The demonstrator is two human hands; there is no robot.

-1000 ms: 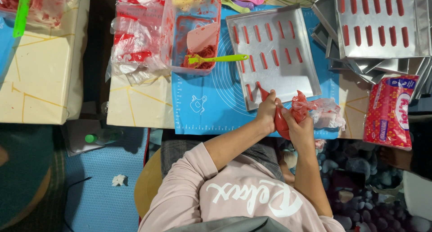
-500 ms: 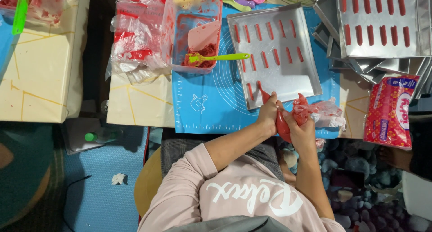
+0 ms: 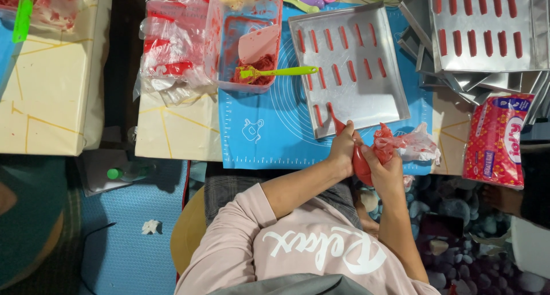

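A piping bag point(image 3: 361, 161) full of red paste is held in both hands at the near edge of the table. My left hand point(image 3: 342, 150) grips it near the nozzle. My right hand point(image 3: 386, 173) squeezes the twisted upper end, where crumpled plastic sticks out. The bag's tip touches the near left corner of a metal baking tray point(image 3: 375, 103). The tray carries rows of short red piped strips point(image 3: 338, 74) on its left and middle parts.
A blue mat point(image 3: 258, 136) lies under the tray. Behind it stands a clear tub of red paste with a green-handled spatula point(image 3: 278, 72). Stacked trays with red strips point(image 3: 484, 28) fill the far right, beside a red packet point(image 3: 496, 139). Plastic bags point(image 3: 172, 48) lie at left.
Both hands and the bag have shifted only slightly at the tray's near left corner. Nothing else has moved.
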